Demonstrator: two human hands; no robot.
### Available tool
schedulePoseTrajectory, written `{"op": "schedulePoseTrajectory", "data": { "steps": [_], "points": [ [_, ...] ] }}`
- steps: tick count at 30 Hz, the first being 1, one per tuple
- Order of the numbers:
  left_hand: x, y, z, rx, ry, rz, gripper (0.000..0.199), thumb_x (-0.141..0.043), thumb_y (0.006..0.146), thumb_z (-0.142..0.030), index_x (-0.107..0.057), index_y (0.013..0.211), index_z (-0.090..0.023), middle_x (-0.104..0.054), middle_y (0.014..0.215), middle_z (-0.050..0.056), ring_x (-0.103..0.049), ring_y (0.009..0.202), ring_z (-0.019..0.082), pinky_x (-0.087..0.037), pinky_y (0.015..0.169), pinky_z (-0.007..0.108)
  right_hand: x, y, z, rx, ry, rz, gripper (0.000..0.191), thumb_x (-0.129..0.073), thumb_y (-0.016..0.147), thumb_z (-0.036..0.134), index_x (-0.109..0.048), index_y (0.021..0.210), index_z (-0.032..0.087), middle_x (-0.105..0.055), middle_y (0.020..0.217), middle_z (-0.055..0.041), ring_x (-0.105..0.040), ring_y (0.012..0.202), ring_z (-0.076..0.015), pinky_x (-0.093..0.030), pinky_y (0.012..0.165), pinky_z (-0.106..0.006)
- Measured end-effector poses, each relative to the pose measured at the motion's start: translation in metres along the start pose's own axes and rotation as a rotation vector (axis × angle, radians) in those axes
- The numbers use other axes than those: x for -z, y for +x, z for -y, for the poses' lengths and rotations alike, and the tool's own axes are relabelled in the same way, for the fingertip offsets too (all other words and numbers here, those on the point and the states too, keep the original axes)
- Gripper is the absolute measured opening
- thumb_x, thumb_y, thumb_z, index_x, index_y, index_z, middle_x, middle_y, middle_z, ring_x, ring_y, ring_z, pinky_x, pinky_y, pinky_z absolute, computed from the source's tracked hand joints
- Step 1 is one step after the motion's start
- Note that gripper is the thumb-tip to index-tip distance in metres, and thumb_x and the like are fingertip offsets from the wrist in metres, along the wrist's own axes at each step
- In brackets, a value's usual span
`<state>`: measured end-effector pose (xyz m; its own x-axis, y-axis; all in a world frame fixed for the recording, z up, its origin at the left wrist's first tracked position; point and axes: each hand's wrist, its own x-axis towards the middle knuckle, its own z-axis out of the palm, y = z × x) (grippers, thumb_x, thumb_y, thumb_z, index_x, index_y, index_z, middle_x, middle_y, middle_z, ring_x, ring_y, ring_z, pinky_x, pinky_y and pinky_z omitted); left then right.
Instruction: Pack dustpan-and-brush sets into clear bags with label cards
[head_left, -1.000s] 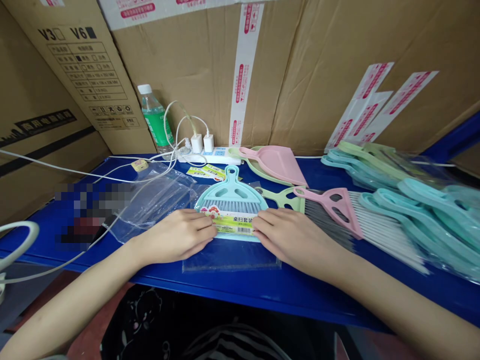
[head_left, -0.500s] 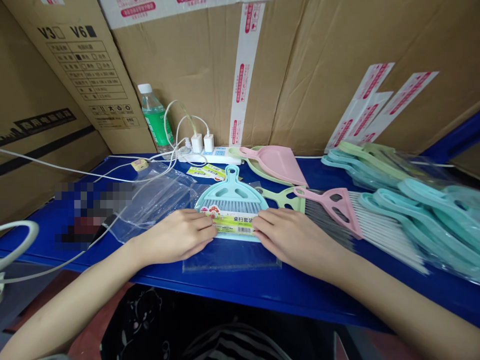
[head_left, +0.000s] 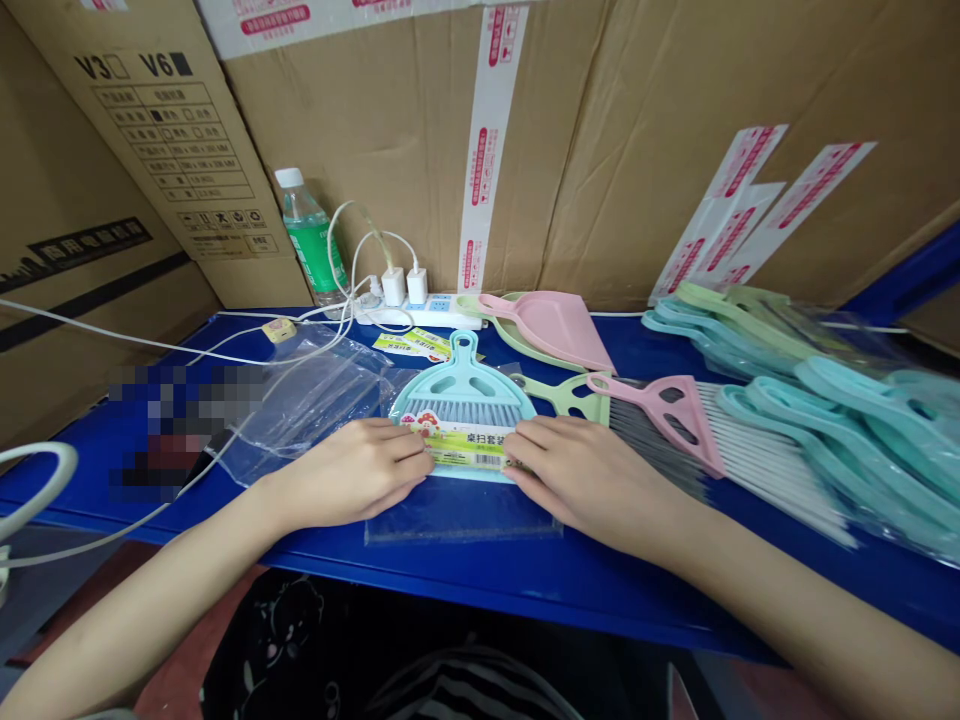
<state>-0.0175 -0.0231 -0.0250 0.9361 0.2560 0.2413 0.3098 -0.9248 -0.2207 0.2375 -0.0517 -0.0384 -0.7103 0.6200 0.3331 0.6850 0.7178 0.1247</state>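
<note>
A light-blue dustpan and brush set (head_left: 463, 385) lies flat on the blue table, handle pointing away from me, brush nested in the pan. Across its lower part runs a printed card label (head_left: 480, 446). My left hand (head_left: 367, 470) is closed at the left end of the label and the pan's edge. Opposite it, my right hand (head_left: 581, 470) grips the right end, fingers curled; both thumb tips are partly hidden. Beneath the set is a clear plastic bag (head_left: 465, 518), its front part sticking out towards me.
Pink dustpan (head_left: 566, 325), pink brush (head_left: 675, 405) and green brush (head_left: 570, 393) lie behind and to the right. Bagged blue sets (head_left: 862, 440) pile up at right. Loose plastic (head_left: 307, 390), a power strip (head_left: 442, 312), cables and a bottle (head_left: 311, 240) are at left and back.
Almost nothing differs; the fingers of my right hand have shifted very slightly at the label's right end. The set stays in place.
</note>
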Motion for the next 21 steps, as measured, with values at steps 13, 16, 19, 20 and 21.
{"op": "schedulePoseTrajectory", "data": {
  "steps": [13,16,19,20,21],
  "points": [
    [-0.0002,-0.0001,-0.0002,0.001,0.004,0.004,0.034,-0.031,0.100,-0.020,-0.060,0.082,-0.015,-0.063,0.074,0.002,-0.058,0.064,0.014,-0.049,0.062,0.028,-0.0011,-0.0009,-0.0002,0.004,-0.008,-0.006,0.009,-0.056,0.088,0.015,-0.057,0.079,0.019,-0.064,0.074,-0.0009,-0.062,0.067,-0.0182,-0.043,0.061,-0.031],
    [-0.0003,-0.0003,-0.0001,0.003,0.008,0.005,0.035,-0.032,0.100,-0.020,-0.061,0.082,-0.015,-0.063,0.074,0.002,-0.058,0.064,0.014,-0.050,0.062,0.028,-0.0015,-0.0011,0.0000,0.001,-0.007,-0.003,0.011,-0.054,0.089,0.016,-0.057,0.079,0.019,-0.064,0.074,-0.0010,-0.061,0.067,-0.0181,-0.043,0.061,-0.031],
    [-0.0008,-0.0005,0.0001,0.004,0.010,0.005,0.034,-0.032,0.100,-0.020,-0.061,0.083,-0.015,-0.064,0.074,0.002,-0.059,0.066,0.014,-0.051,0.063,0.028,-0.0009,-0.0013,0.0005,-0.005,-0.002,0.010,0.011,-0.053,0.090,0.016,-0.057,0.080,0.019,-0.064,0.075,-0.0014,-0.062,0.068,-0.0182,-0.043,0.061,-0.031],
    [-0.0010,-0.0006,0.0002,0.004,0.008,0.007,0.034,-0.032,0.100,-0.020,-0.062,0.083,-0.015,-0.064,0.074,0.002,-0.059,0.066,0.014,-0.051,0.064,0.028,-0.0006,-0.0013,0.0006,-0.006,0.001,0.017,0.011,-0.053,0.090,0.016,-0.057,0.081,0.019,-0.064,0.075,-0.0015,-0.062,0.068,-0.0183,-0.043,0.061,-0.031],
    [-0.0010,-0.0006,0.0002,0.004,0.004,0.009,0.034,-0.032,0.100,-0.020,-0.062,0.083,-0.015,-0.064,0.074,0.002,-0.059,0.066,0.015,-0.051,0.064,0.028,-0.0002,-0.0013,0.0007,-0.008,0.002,0.024,0.010,-0.053,0.090,0.015,-0.057,0.081,0.019,-0.064,0.075,-0.0017,-0.062,0.068,-0.0184,-0.043,0.061,-0.031]
  ]
}}
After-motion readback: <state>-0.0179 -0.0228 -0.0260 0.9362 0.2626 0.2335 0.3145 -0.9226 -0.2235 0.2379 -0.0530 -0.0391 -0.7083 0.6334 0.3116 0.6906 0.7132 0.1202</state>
